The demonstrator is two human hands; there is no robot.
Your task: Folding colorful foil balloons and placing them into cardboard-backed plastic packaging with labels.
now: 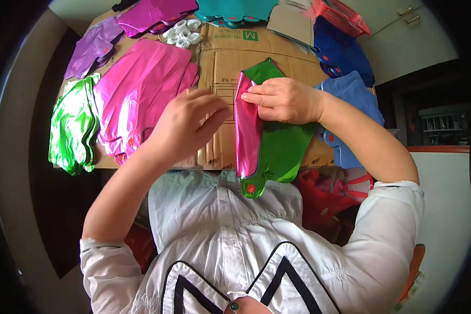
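Observation:
A pink foil balloon [247, 141], flat and folded into a narrow strip, lies on top of a flat green foil balloon [285, 149] with a red dot at its near end. My right hand [290, 99] has its fingers together, gripping the pink strip near its upper part. Just left of the strip, my left hand [191, 120] hovers over the cardboard with loosely bent fingers; there is a gap behind the thumb, and I see nothing held in it. The green balloon's near end hangs past the cardboard's edge towards my white blouse.
Flattened cardboard [214, 57] covers the table. Stacks of pink [141, 78], bright green [70, 123], purple [97, 44], teal [235, 9] and blue [353, 102] foil balloons surround it. White ribbon coils [183, 34] lie at the back, a red basket [340, 15] at far right.

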